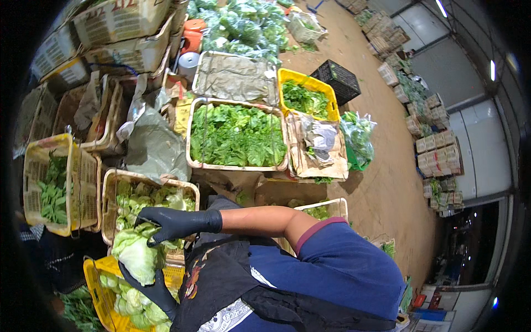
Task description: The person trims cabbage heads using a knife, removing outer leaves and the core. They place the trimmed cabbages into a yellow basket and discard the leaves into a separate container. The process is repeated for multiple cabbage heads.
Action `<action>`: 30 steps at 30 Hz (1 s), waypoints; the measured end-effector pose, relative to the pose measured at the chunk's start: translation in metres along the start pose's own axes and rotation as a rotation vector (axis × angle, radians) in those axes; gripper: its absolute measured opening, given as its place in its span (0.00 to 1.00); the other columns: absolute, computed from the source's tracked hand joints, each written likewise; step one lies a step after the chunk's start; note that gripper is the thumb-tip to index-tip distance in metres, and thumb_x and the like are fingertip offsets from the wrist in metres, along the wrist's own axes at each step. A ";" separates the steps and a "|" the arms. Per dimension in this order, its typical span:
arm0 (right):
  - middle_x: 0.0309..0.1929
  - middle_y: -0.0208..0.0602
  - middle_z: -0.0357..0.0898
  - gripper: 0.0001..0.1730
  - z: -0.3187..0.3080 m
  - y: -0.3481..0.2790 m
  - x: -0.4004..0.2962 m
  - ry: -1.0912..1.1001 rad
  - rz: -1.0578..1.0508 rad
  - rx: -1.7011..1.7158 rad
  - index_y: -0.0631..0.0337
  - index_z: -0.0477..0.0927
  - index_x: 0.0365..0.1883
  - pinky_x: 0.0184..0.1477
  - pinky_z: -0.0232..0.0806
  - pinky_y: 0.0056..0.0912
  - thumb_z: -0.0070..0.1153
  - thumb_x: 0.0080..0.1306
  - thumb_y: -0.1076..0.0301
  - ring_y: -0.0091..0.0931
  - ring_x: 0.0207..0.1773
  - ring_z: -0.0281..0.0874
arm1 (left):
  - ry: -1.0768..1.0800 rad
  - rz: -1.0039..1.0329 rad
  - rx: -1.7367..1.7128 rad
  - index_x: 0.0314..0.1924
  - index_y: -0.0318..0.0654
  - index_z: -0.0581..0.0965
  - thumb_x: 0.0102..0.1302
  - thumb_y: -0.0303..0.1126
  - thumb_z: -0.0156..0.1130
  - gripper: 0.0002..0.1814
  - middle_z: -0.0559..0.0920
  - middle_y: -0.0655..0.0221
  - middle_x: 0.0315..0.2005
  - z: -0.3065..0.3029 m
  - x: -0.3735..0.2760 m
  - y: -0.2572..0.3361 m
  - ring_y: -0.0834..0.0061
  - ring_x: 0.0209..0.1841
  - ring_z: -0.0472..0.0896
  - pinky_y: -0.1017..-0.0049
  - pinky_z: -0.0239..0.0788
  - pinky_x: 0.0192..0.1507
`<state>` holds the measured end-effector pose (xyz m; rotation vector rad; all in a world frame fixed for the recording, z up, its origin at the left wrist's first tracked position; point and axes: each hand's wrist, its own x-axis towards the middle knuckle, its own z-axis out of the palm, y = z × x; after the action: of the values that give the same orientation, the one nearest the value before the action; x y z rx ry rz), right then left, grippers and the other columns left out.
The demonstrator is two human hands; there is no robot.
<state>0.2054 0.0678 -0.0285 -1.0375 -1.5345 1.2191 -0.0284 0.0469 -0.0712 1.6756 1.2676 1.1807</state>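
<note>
In a black glove, my left hand (151, 290) cups the underside of a pale green lettuce head (139, 253). My right hand (176, 224), also gloved in black, grips the upper side of the same head around its outer leaves. Part of the right fingers is hidden, and whether they hold a small tool is unclear. Beyond the hands stands a whitish plastic crate (108, 199) with loose, trimmed-looking leaves (178, 199) in it. Below the head, a yellow plastic crate (93, 290) holds several pale lettuce heads (128, 301), partly covered by my left hand.
A crate of leafy greens (236, 135) and a cloth-covered crate (236, 79) stand ahead. On the left are a yellowish crate with greens (85, 182) and stacked crates (124, 37). A black crate (336, 81) sits on the floor (381, 166). Part of another person (62, 257) shows at lower left.
</note>
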 end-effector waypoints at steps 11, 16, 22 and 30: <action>0.39 0.50 0.70 0.24 -0.020 0.001 0.005 0.070 -0.012 -0.256 0.64 0.69 0.44 0.46 0.60 0.37 0.58 0.47 0.68 0.41 0.43 0.68 | -0.040 -0.147 -0.012 0.60 0.35 0.53 0.35 0.32 0.69 0.50 0.60 0.58 0.56 0.017 -0.019 0.025 0.63 0.58 0.59 0.66 0.49 0.59; 0.43 0.39 0.72 0.22 -0.030 0.042 0.023 -0.073 0.139 -0.098 0.64 0.69 0.48 0.47 0.62 0.27 0.54 0.53 0.70 0.26 0.44 0.68 | -0.096 -0.251 -0.024 0.59 0.35 0.54 0.34 0.36 0.71 0.51 0.61 0.59 0.56 -0.027 -0.042 0.055 0.64 0.58 0.60 0.66 0.50 0.59; 0.44 0.43 0.71 0.29 0.008 -0.046 0.031 -0.335 0.091 -0.023 0.66 0.68 0.47 0.50 0.59 0.31 0.60 0.49 0.61 0.31 0.47 0.68 | -0.241 0.008 0.155 0.57 0.35 0.58 0.32 0.41 0.73 0.51 0.65 0.58 0.54 -0.033 -0.005 0.070 0.60 0.56 0.63 0.67 0.55 0.56; 0.31 0.47 0.74 0.21 0.013 0.011 0.022 -0.513 0.131 -0.322 0.71 0.72 0.36 0.37 0.62 0.34 0.54 0.53 0.60 0.32 0.33 0.71 | -0.332 -0.242 0.226 0.56 0.35 0.59 0.30 0.42 0.73 0.51 0.66 0.58 0.51 -0.008 -0.039 0.056 0.62 0.54 0.65 0.67 0.55 0.56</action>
<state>0.1879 0.0872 -0.0382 -1.0944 -2.1411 1.4349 -0.0226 -0.0054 -0.0272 1.7314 1.3795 0.6046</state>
